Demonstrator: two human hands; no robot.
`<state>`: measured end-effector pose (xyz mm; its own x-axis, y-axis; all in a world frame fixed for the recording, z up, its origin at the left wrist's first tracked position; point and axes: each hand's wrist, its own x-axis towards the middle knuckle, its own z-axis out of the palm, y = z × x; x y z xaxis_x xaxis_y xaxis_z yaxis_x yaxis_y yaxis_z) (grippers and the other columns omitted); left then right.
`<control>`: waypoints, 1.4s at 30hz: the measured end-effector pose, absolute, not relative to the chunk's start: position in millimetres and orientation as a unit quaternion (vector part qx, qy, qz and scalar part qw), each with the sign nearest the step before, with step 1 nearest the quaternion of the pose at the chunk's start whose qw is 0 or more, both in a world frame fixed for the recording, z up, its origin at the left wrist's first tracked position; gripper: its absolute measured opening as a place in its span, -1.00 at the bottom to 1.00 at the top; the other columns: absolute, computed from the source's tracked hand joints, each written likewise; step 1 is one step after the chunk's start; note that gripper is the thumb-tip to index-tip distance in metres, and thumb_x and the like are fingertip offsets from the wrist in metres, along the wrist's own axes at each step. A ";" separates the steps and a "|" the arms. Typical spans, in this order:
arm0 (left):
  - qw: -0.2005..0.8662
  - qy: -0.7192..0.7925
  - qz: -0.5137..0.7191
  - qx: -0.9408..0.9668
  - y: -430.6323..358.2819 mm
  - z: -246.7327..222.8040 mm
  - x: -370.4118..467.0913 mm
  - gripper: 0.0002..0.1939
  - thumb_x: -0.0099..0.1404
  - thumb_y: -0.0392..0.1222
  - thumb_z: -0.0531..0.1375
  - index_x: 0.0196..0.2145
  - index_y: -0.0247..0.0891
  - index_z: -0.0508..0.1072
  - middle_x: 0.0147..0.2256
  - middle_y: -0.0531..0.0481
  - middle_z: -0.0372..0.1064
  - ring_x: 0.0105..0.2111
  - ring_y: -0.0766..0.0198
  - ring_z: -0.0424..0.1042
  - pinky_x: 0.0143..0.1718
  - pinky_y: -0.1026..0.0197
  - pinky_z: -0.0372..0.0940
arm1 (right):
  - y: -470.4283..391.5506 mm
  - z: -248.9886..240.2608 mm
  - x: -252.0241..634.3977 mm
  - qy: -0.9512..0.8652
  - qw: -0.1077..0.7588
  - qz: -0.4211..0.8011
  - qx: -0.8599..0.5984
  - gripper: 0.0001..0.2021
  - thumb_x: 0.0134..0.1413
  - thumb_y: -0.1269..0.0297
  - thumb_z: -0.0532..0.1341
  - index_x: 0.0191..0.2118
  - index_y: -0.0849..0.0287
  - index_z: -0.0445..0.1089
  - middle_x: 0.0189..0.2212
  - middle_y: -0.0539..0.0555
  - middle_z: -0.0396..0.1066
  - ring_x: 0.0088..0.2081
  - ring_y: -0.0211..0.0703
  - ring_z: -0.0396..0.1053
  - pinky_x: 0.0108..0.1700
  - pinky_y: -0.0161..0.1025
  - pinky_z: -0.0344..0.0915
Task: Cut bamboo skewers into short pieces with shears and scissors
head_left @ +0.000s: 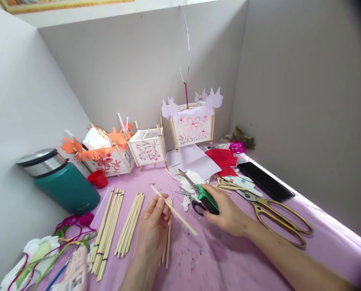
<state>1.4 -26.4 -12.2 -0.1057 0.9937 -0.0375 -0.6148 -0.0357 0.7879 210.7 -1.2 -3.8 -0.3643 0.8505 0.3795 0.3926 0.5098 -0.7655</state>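
My left hand point(155, 220) pinches a thin wooden stick point(180, 216), which slants from upper left to lower right over the purple cloth. To its right, my right hand point(227, 208) is wrapped around the green and black handles of pruning shears point(207, 199). Their curved blades point up and left, apart from the stick. Partly hidden behind my left hand, a few more sticks point(168, 246) lie on the cloth. Left of that hand are a short row of sticks point(130, 226) and longer sticks with dark bands point(107, 234). Black-handled scissors point(198, 207) lie beneath the shears.
Along the back stand paper-and-stick lanterns: one with orange trim point(107, 161), a plain one point(148, 147) and one with lilac trim point(194, 123). A teal bottle point(66, 186) and red cup point(98, 179) stand left. Gold-handled scissors point(280, 218) and a phone point(265, 181) lie right.
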 end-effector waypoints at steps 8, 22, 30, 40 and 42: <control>0.565 0.374 0.667 0.310 -29.6 -6.4 7.0 -0.71 0.10 -0.06 0.38 -0.31 -0.28 0.43 -0.51 0.10 0.39 -0.66 0.45 0.23 -0.67 0.39 0.17 | 3.7 -4.1 214.5 -0.671 0.409 0.512 -0.346 -0.60 -0.03 0.15 0.30 -0.08 0.18 0.30 -0.33 -0.01 0.29 -0.34 -0.19 0.26 -0.33 -0.26 0.21; 0.597 0.379 0.624 0.332 -36.1 -3.6 16.8 -0.75 0.16 -0.13 0.33 -0.35 -0.25 0.33 -0.50 0.03 0.51 -0.64 0.41 0.38 -0.56 0.37 0.25 | -0.1 1.3 212.2 -0.576 0.437 0.592 -0.356 -0.63 -0.08 0.19 0.33 -0.15 0.18 0.30 -0.42 -0.05 0.31 -0.54 -0.30 0.26 -0.51 -0.30 0.22; 0.616 0.376 0.614 0.319 -35.2 -5.9 16.4 -0.73 0.13 -0.16 0.34 -0.34 -0.24 0.30 -0.52 0.01 0.51 -0.62 0.35 0.42 -0.55 0.33 0.31 | 0.0 -1.5 212.3 -0.562 0.444 0.605 -0.349 -0.63 -0.12 0.23 0.33 -0.15 0.18 0.30 -0.41 -0.07 0.31 -0.58 -0.33 0.25 -0.56 -0.32 0.19; 0.661 0.357 0.562 0.347 -38.2 -3.3 15.9 -0.73 0.12 -0.13 0.37 -0.35 -0.27 0.37 -0.41 -0.12 0.56 -0.50 0.24 0.52 -0.46 0.27 0.39 | 4.9 -4.5 213.2 -0.512 0.502 0.598 -0.359 -0.64 -0.16 0.31 0.32 -0.17 0.15 0.28 -0.42 -0.09 0.27 -0.58 -0.32 0.24 -0.58 -0.30 0.22; 0.672 0.343 0.547 0.365 -39.0 -4.0 15.4 -0.71 0.14 -0.05 0.36 -0.33 -0.30 0.42 -0.37 -0.17 0.57 -0.46 0.19 0.54 -0.42 0.23 0.41 | 7.2 -4.0 214.6 -0.502 0.508 0.602 -0.358 -0.64 -0.17 0.31 0.33 -0.18 0.15 0.28 -0.43 -0.09 0.27 -0.58 -0.31 0.24 -0.59 -0.29 0.22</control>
